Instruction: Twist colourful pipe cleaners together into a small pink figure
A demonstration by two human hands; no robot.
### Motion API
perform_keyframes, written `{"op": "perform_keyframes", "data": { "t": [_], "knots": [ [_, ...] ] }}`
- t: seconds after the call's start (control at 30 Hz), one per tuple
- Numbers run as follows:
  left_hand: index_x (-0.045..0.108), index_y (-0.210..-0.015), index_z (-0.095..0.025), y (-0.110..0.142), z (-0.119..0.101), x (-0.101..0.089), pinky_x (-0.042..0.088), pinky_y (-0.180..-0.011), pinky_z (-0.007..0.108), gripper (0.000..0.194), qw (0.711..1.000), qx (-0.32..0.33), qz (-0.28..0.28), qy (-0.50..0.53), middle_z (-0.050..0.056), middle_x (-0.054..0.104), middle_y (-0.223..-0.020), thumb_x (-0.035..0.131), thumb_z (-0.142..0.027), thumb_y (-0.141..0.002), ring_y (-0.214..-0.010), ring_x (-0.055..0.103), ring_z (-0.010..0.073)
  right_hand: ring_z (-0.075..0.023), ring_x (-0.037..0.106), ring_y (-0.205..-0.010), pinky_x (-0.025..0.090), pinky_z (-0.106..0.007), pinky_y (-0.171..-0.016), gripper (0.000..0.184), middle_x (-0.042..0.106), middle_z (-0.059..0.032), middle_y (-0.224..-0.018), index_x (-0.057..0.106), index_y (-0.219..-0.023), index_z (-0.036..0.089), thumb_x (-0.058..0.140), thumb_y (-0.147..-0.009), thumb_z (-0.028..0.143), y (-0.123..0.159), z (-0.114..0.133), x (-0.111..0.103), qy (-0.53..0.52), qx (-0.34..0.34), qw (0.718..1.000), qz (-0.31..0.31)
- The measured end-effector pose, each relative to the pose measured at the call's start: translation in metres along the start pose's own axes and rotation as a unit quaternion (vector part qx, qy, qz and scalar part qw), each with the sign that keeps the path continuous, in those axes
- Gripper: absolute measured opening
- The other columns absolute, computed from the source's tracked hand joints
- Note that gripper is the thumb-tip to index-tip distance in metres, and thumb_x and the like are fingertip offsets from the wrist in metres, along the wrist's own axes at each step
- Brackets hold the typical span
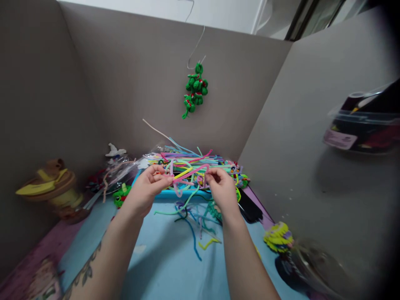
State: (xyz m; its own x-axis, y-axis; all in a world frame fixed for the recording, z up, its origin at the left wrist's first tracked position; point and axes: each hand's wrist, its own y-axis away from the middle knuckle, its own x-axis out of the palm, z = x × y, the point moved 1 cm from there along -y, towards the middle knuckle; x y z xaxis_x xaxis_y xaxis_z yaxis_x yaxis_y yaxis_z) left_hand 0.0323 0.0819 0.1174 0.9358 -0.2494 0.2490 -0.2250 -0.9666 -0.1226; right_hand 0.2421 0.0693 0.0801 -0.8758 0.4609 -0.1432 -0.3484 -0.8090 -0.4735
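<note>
Between my hands stretches a small bundle of bent pipe cleaners. A pink pipe cleaner (191,172) spans from one hand to the other, with a yellow pipe cleaner and lilac loops (178,192) near its left end. My left hand (153,181) pinches the bundle's left end between thumb and fingers. At the pink one's right end, my right hand (221,186) is closed in a pinch. Behind both hands lies a heap of straight, many-coloured pipe cleaners (187,157) on a blue tray (179,195). Loose cut pieces, including a blue pipe cleaner (193,237), lie below on the table.
Grey panels enclose the light-blue table (168,254). A brown and yellow pot (59,189) stands left, beside a green figure (121,195). At right are a black phone-like slab (250,208), a yellow fuzzy piece (279,237) and a clear cup (315,266). Green figures (196,89) hang behind.
</note>
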Motion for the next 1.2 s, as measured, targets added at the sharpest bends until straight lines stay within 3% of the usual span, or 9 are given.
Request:
{"op": "perform_keyframes", "data": {
  "t": [0.13, 0.3, 0.57, 0.7, 0.83, 0.97, 1.2],
  "knots": [
    [0.049, -0.079, -0.019, -0.003, 0.006, -0.002, 0.041, -0.057, 0.021, 0.037, 0.999, 0.010, -0.016, -0.049, -0.004, 0.064, -0.055, 0.080, -0.028, -0.060, -0.056, 0.061, 0.0117, -0.0119, 0.052, -0.059, 0.042, -0.024, -0.056, 0.008, 0.056, 0.0032, -0.066, 0.057, -0.079, 0.020, 0.058, -0.081, 0.027, 0.008, 0.022, 0.000, -0.088, -0.010, 0.996, -0.018],
    [0.048, -0.081, -0.020, -0.003, 0.011, -0.003, 0.038, -0.057, 0.022, 0.036, 0.997, -0.001, 0.017, -0.080, -0.004, 0.065, -0.058, 0.077, -0.031, -0.064, -0.056, 0.061, 0.0127, -0.0120, 0.054, -0.061, 0.044, -0.023, -0.056, 0.008, 0.057, 0.0023, -0.067, 0.058, -0.080, 0.020, 0.060, -0.083, 0.028, 0.021, 0.045, -0.002, -0.124, -0.036, 0.991, -0.040],
    [0.047, -0.080, -0.020, -0.002, 0.009, -0.001, 0.038, -0.060, 0.021, 0.036, 0.995, -0.012, 0.051, -0.088, -0.005, 0.064, -0.059, 0.078, -0.029, -0.063, -0.056, 0.058, 0.0105, -0.0137, 0.059, -0.065, 0.048, -0.026, -0.061, 0.009, 0.062, 0.0006, -0.072, 0.059, -0.082, 0.020, 0.062, -0.083, 0.029, 0.025, 0.049, 0.004, -0.162, -0.005, 0.987, -0.009],
    [0.048, -0.079, -0.019, -0.001, 0.008, -0.002, 0.038, -0.058, 0.020, 0.036, 0.995, -0.015, 0.067, -0.071, -0.005, 0.064, -0.061, 0.079, -0.029, -0.063, -0.057, 0.058, 0.0102, -0.0116, 0.052, -0.060, 0.044, -0.024, -0.058, 0.010, 0.057, 0.0028, -0.066, 0.057, -0.077, 0.020, 0.061, -0.080, 0.028, 0.022, 0.046, 0.006, -0.149, 0.022, 0.988, 0.036],
    [0.049, -0.080, -0.019, -0.001, 0.009, -0.002, 0.039, -0.057, 0.018, 0.034, 0.996, 0.014, 0.068, -0.061, -0.005, 0.063, -0.064, 0.078, -0.027, -0.065, -0.058, 0.057, 0.0079, -0.0113, 0.045, -0.058, 0.036, -0.024, -0.055, 0.009, 0.051, 0.0031, -0.063, 0.057, -0.069, 0.018, 0.058, -0.074, 0.026, 0.018, 0.040, 0.008, -0.070, 0.050, 0.990, 0.108],
    [0.048, -0.078, -0.019, -0.002, 0.009, 0.001, 0.040, -0.056, 0.017, 0.036, 0.998, 0.036, 0.039, -0.044, -0.006, 0.061, -0.058, 0.079, -0.027, -0.064, -0.054, 0.055, 0.0068, -0.0130, 0.045, -0.063, 0.035, -0.026, -0.059, 0.009, 0.053, 0.0007, -0.067, 0.061, -0.067, 0.017, 0.059, -0.069, 0.026, 0.014, 0.032, 0.012, -0.004, 0.067, 0.985, 0.161],
    [0.046, -0.072, -0.019, -0.007, 0.018, 0.004, 0.040, -0.053, 0.017, 0.036, 0.997, 0.061, -0.044, 0.005, -0.009, 0.053, -0.054, 0.080, -0.026, -0.061, -0.050, 0.051, 0.0059, -0.0152, 0.055, -0.079, 0.042, -0.027, -0.070, 0.020, 0.062, -0.0019, -0.086, 0.065, -0.089, 0.019, 0.061, -0.072, 0.026, 0.015, 0.026, 0.016, -0.103, 0.084, 0.973, 0.187]
  ]
}}
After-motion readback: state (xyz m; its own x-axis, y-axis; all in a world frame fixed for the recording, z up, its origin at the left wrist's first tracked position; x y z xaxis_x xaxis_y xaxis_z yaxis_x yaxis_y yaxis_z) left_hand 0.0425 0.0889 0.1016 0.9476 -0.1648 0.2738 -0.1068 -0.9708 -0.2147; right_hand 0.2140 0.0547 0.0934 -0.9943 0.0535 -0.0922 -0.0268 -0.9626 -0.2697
